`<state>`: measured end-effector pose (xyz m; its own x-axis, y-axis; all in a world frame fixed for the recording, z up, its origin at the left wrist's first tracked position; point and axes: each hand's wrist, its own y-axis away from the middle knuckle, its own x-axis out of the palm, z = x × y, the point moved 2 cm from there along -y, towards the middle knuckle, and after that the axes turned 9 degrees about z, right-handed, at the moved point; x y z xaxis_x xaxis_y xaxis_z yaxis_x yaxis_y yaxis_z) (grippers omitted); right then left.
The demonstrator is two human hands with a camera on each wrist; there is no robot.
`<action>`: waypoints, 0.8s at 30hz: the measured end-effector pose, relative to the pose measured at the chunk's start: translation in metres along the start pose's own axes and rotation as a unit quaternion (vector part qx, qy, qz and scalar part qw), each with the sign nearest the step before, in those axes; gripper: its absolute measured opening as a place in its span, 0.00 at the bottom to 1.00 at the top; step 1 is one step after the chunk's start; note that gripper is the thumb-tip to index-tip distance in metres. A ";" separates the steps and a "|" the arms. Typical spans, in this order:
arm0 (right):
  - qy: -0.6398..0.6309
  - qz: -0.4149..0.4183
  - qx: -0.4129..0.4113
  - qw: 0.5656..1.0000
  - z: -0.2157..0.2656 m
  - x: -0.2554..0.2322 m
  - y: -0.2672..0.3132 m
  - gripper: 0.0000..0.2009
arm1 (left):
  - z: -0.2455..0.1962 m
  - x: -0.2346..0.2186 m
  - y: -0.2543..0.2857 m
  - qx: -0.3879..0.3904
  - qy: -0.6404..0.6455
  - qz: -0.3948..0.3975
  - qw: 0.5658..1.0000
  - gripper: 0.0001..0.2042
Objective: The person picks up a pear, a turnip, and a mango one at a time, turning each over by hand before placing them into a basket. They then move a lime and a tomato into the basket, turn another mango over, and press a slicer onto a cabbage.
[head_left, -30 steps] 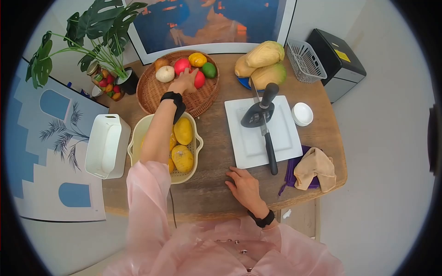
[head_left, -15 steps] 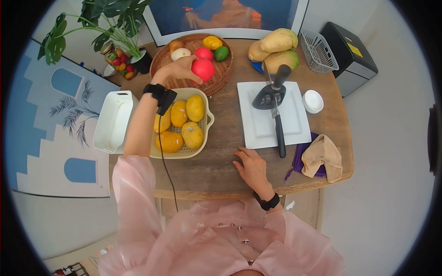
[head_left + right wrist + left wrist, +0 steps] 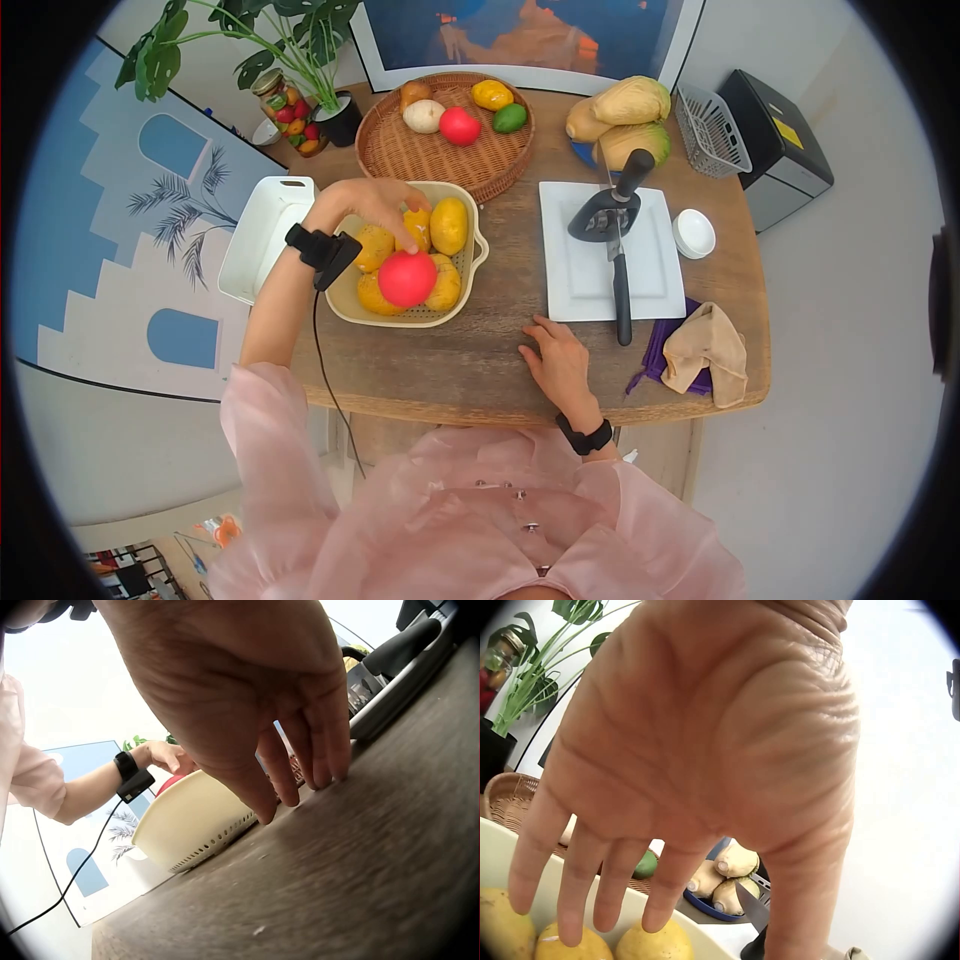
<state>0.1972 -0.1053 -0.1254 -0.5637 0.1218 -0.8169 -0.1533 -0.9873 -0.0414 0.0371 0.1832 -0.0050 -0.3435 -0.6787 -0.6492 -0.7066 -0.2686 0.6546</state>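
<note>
My left hand (image 3: 378, 208) is over the cream basket (image 3: 478, 272), its thumb tip right at the top of a red round fruit (image 3: 408, 279). That fruit sits on several yellow fruits (image 3: 449, 226) in the basket. In the left wrist view the fingers (image 3: 583, 877) hang straight and spread, with nothing in the palm. My right hand (image 3: 562, 368) rests its fingertips on the wooden table, in front of the white square plate (image 3: 560, 290). The round wicker tray (image 3: 420, 165) behind the basket holds another red fruit (image 3: 460, 126), a white one, a brown one, a yellow one and a green one.
A knife (image 3: 622, 290) and a black knife sharpener (image 3: 600, 218) are on the plate. Nearby are white bowls (image 3: 694, 234), a beige cloth (image 3: 706, 350) and pale vegetables (image 3: 632, 100). A white bin (image 3: 268, 220) stands left; a cable (image 3: 325, 375) hangs from my left wrist.
My left hand took a red fruit from the wicker tray, brought it back toward me and let go of it on the yellow fruits. My right hand stayed on the table.
</note>
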 end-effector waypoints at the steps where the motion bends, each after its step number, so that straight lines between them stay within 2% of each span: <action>1: -0.003 0.002 0.002 1.000 0.000 0.000 0.000 0.14 | -0.004 -0.006 -0.005 0.010 -0.018 -0.003 1.000 0.37; 5: -0.005 -0.005 0.002 1.000 -0.002 0.001 -0.001 0.13 | -0.032 -0.031 -0.034 0.036 -0.049 -0.038 0.997 0.33; 7: -0.013 -0.003 0.002 1.000 -0.002 0.000 -0.002 0.13 | -0.049 -0.044 -0.048 0.059 -0.030 -0.122 0.990 0.30; 8: -0.010 -0.005 0.005 1.000 -0.003 -0.001 -0.003 0.13 | -0.049 -0.050 -0.065 0.064 -0.031 -0.122 0.990 0.30; 10: -0.020 -0.011 0.004 1.000 -0.003 -0.001 -0.003 0.13 | -0.039 -0.065 -0.110 0.085 -0.103 -0.208 0.969 0.30; 11: -0.016 -0.014 0.009 1.000 -0.003 -0.001 -0.003 0.13 | -0.036 -0.070 -0.126 0.092 -0.103 -0.207 0.968 0.30; 13: -0.029 -0.013 0.005 0.999 -0.003 -0.001 -0.004 0.12 | -0.030 -0.080 -0.159 0.020 -0.103 -0.204 0.973 0.33; 14: -0.025 -0.018 0.010 0.999 -0.004 -0.003 -0.004 0.12 | -0.028 -0.084 -0.173 0.028 -0.106 -0.205 0.973 0.33; 16: -0.029 -0.012 0.007 0.999 -0.002 -0.003 -0.003 0.13 | -0.019 -0.090 -0.198 -0.040 -0.110 -0.186 0.976 0.38; 20: -0.036 -0.005 0.026 0.999 -0.003 -0.002 -0.004 0.12 | 0.003 -0.092 -0.242 -0.031 -0.130 -0.212 0.968 0.42; 22: -0.027 -0.006 0.027 0.999 -0.002 -0.003 -0.005 0.12 | 0.016 -0.089 -0.264 -0.027 -0.117 -0.279 0.953 0.40; 23: -0.030 -0.003 0.029 0.999 -0.002 -0.003 -0.005 0.12 | 0.011 -0.089 -0.264 -0.024 -0.115 -0.280 0.953 0.40; 24: -0.034 0.000 0.032 0.999 -0.003 -0.003 -0.005 0.12 | 0.007 -0.088 -0.263 -0.053 -0.116 -0.269 0.955 0.39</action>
<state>0.2018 -0.1008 -0.1241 -0.6171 0.1296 -0.7761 -0.2026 -0.9793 -0.0024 0.2489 0.3183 -0.1232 -0.0841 -0.2564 -0.9629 -0.7572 -0.6118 0.2290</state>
